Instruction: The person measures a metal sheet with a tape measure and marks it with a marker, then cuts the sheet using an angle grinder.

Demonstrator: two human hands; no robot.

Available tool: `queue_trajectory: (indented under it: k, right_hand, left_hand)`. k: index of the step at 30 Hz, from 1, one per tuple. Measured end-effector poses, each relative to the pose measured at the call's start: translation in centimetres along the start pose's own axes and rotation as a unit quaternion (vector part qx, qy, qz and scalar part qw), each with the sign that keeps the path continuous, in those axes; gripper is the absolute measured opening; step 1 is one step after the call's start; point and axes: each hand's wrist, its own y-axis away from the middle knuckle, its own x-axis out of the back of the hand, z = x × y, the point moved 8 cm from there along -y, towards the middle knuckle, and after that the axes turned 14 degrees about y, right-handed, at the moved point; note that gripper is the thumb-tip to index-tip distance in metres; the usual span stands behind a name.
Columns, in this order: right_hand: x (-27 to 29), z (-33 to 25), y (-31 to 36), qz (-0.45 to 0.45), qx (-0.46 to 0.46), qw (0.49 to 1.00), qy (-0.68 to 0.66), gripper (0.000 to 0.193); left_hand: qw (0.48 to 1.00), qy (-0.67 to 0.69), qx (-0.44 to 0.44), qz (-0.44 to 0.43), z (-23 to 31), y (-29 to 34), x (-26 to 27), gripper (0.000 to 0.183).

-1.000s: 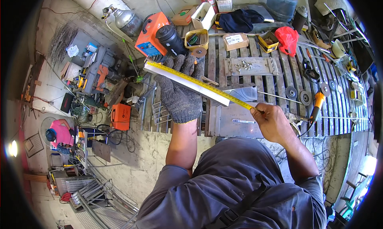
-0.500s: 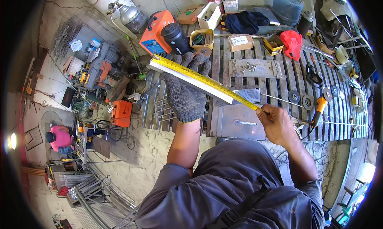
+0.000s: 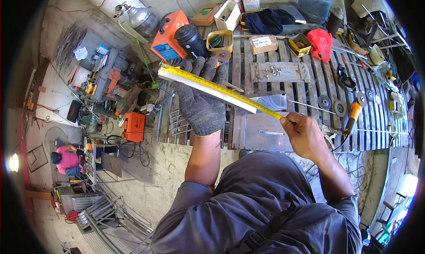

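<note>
My left hand (image 3: 201, 105), in a dark grey knitted glove, supports a short white bar (image 3: 239, 104) from below, its fingers reaching past the bar's far edge. A yellow tape measure blade (image 3: 212, 85) lies along the top of this bar, its end at the bar's left end. Bare, my right hand (image 3: 305, 134) pinches the blade beyond the bar's right end; the tape's case does not show. Under the hands, a metal plate (image 3: 248, 136) with a marker pen (image 3: 271, 133) on it rests on the slatted bench (image 3: 241, 68).
An orange machine (image 3: 170, 34), a black jug (image 3: 189, 40) and a yellow tub (image 3: 227, 39) stand behind my left hand. Screws lie on a metal plate (image 3: 261, 74). To the right are grinding discs (image 3: 340, 108) and an angle grinder (image 3: 353, 117). Another person (image 3: 67, 160) is far left.
My left hand and the bar have shifted slightly left, with the tape still along the bar. My right hand has moved a little left too. The whole view has shifted slightly.
</note>
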Motion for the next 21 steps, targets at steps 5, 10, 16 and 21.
queue_trajectory:
  k: [5, 10, 16, 21]
  right_hand:
    - [0.0, -0.1, 0.1, 0.000, 0.003, 1.000, 0.000, 0.031]
    - [0.1, -0.1, 0.2, -0.005, 0.002, 1.000, 0.000, 0.030]
    - [0.0, 0.0, 0.3, -0.002, 0.007, 1.000, -0.005, 0.030]
    - [-0.2, 0.3, 0.3, -0.004, -0.002, 1.000, -0.011, 0.029]
  left_hand:
    - [1.000, 0.013, 0.000, 0.003, 0.0, 0.0, -0.1, 0.056]
    - [1.000, 0.019, 0.006, 0.008, 0.0, -0.1, 0.1, 0.055]
    - [1.000, 0.016, 0.004, 0.011, -0.1, -0.1, -0.1, 0.054]
    - [0.998, 0.005, 0.006, 0.055, -0.6, -0.3, -0.9, 0.051]
